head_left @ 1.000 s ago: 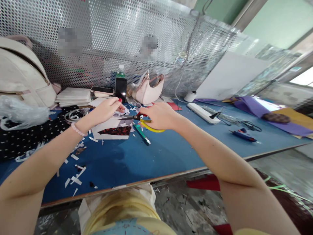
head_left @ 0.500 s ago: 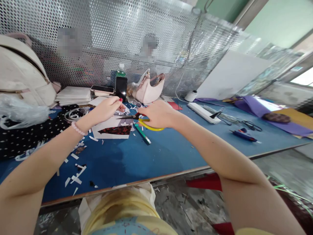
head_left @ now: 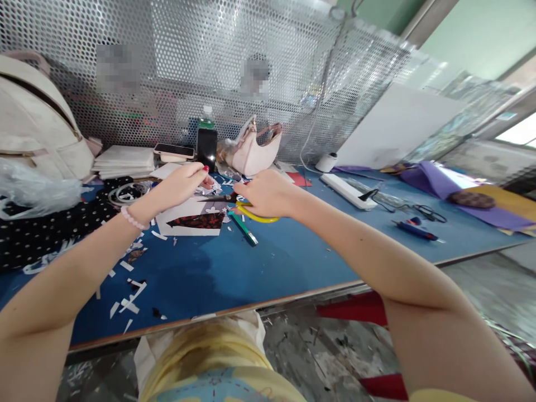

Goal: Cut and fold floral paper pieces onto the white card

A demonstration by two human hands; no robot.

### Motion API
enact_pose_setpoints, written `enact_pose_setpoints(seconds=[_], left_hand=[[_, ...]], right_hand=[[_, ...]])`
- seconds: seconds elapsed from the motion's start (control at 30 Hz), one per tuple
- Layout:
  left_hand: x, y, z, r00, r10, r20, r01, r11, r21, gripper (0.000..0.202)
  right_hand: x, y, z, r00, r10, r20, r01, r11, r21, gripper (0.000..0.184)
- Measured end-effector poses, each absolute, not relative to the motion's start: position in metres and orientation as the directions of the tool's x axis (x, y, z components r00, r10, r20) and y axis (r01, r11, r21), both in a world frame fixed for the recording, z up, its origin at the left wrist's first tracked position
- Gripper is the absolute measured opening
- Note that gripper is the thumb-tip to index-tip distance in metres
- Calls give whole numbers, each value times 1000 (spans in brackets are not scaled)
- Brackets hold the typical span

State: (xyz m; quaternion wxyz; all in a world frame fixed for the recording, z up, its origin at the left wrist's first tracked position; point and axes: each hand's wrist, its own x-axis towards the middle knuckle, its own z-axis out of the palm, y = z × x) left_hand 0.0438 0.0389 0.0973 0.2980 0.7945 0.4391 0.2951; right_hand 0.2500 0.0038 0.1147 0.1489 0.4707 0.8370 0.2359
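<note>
My right hand (head_left: 267,192) is closed round the yellow handles of a pair of scissors (head_left: 256,215), whose dark blades point left. My left hand (head_left: 187,183) hovers just left of the blade tips, its fingers drawn together in a pinch; whatever they hold is too small or hidden to make out. Beneath the hands lies a white sheet of paper (head_left: 196,228) bearing a dark red-and-black patterned piece. A green utility knife (head_left: 243,228) rests on the blue tabletop right of the sheet. White paper scraps (head_left: 130,304) are scattered to the left.
At the back stand a dark phone (head_left: 206,146), a green bottle (head_left: 206,118) and a pale bag (head_left: 255,151). A backpack (head_left: 37,123) and dotted black cloth (head_left: 37,223) occupy the left. Rightward are a white power strip (head_left: 347,191) and a blue tool (head_left: 415,230).
The view has shifted slightly. Both hands keep nearly the same places, with the scissors still in my right hand.
</note>
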Motion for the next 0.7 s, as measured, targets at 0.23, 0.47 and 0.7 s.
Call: enact_pose_setpoints(seconds=[0.23,0.47,0.7], left_hand=[[45,38,99,434,878,202,540,-433,722,31],[46,41,97,430,876,219,545,-445,711,32],[46,41,97,428,877,218,544,-442,713,30]], right_hand=[[251,8,111,-528,848,-43,706,467,532,58],[249,11,111,-516,854,-70,702,468,537,55],[248,11,113,-518,850,-96,679,476,559,50]])
